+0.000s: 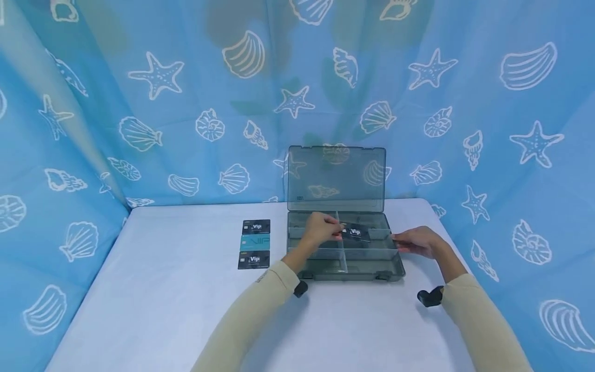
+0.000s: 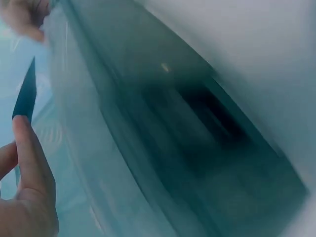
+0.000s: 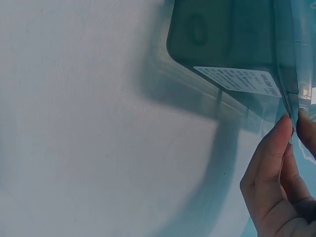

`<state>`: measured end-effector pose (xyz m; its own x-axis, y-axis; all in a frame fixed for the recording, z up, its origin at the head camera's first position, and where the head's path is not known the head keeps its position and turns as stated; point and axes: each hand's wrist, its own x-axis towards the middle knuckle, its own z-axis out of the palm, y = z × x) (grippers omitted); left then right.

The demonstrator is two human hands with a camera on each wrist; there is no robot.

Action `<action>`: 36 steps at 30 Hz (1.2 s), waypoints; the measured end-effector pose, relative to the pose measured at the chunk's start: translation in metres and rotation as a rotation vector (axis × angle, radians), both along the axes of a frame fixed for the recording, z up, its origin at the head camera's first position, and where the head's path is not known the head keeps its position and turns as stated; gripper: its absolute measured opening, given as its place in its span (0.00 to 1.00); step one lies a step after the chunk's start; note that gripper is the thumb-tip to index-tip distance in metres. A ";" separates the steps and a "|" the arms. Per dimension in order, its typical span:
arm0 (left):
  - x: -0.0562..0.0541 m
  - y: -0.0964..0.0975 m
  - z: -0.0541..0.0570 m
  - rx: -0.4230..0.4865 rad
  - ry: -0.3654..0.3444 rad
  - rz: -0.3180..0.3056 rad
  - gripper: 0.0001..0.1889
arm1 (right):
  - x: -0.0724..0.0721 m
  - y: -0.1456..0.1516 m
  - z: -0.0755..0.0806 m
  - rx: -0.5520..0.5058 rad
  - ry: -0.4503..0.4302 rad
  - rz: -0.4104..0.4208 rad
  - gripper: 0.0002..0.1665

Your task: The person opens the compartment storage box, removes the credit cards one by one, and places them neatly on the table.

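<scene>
Over the open grey see-through plastic box, my left hand pinches a black card marked "Vip" by its left edge. In the left wrist view the card appears nearly edge-on, held by fingers beside the blurred box. Several compartments divide the box, and its lid stands upright at the back. At the right side of the box, my right hand grips the rim between thumb and fingers, as the right wrist view also shows near a white label.
Left of the box, three cards lie in a column on the white tabletop: a black card, a teal card and another black card. A blue curtain with white shells and starfish surrounds the table.
</scene>
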<state>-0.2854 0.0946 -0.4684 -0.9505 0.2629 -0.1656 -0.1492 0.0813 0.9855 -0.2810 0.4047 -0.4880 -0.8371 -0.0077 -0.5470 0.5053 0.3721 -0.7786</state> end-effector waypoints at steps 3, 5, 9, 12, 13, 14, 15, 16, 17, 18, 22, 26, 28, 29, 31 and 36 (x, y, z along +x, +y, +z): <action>0.003 -0.038 -0.001 -0.004 -0.012 0.022 0.09 | 0.003 0.003 -0.002 -0.012 0.000 0.006 0.28; 0.007 -0.064 -0.002 -0.033 -0.016 0.055 0.08 | 0.004 0.005 -0.003 -0.002 -0.004 0.014 0.29; 0.019 -0.112 -0.004 -0.106 0.001 0.124 0.08 | 0.005 0.008 -0.004 0.006 -0.014 0.006 0.29; 0.031 -0.145 -0.005 -0.157 0.010 0.160 0.08 | 0.006 0.011 -0.004 0.001 -0.023 0.000 0.28; 0.036 -0.155 -0.005 -0.172 0.007 0.170 0.08 | 0.006 0.012 -0.004 0.000 -0.026 0.000 0.28; 0.041 -0.165 -0.007 -0.183 0.005 0.180 0.08 | 0.007 0.013 -0.004 -0.002 -0.028 0.005 0.28; 0.046 -0.173 -0.009 -0.191 -0.003 0.192 0.08 | 0.007 0.014 -0.004 -0.004 -0.028 0.004 0.27; 0.052 -0.182 -0.011 -0.200 -0.013 0.205 0.09 | 0.007 0.014 -0.005 -0.006 -0.027 0.004 0.26; 0.058 -0.190 -0.014 -0.212 -0.026 0.220 0.09 | 0.008 0.014 -0.005 -0.009 -0.025 0.000 0.26; 0.063 -0.197 -0.017 -0.220 -0.044 0.234 0.09 | 0.009 0.014 -0.005 -0.013 -0.021 0.010 0.26; 0.083 -0.221 -0.033 -0.264 -0.103 0.276 0.10 | 0.011 0.013 -0.009 -0.041 -0.016 0.016 0.26; 0.091 -0.237 -0.046 -0.299 -0.124 0.280 0.09 | 0.011 0.010 -0.010 -0.041 -0.014 0.017 0.28; 0.091 -0.242 -0.050 -0.347 -0.140 0.273 0.09 | 0.010 0.008 -0.009 -0.036 -0.010 0.019 0.28; 0.090 -0.244 -0.053 -0.374 -0.149 0.268 0.09 | 0.009 0.007 -0.008 -0.035 -0.009 0.013 0.27; 0.088 -0.246 -0.056 -0.452 -0.157 0.247 0.09 | 0.007 0.004 -0.006 -0.038 -0.010 0.010 0.27; 0.083 -0.248 -0.059 -0.628 -0.091 0.177 0.12 | 0.000 -0.004 -0.002 -0.037 -0.017 0.015 0.27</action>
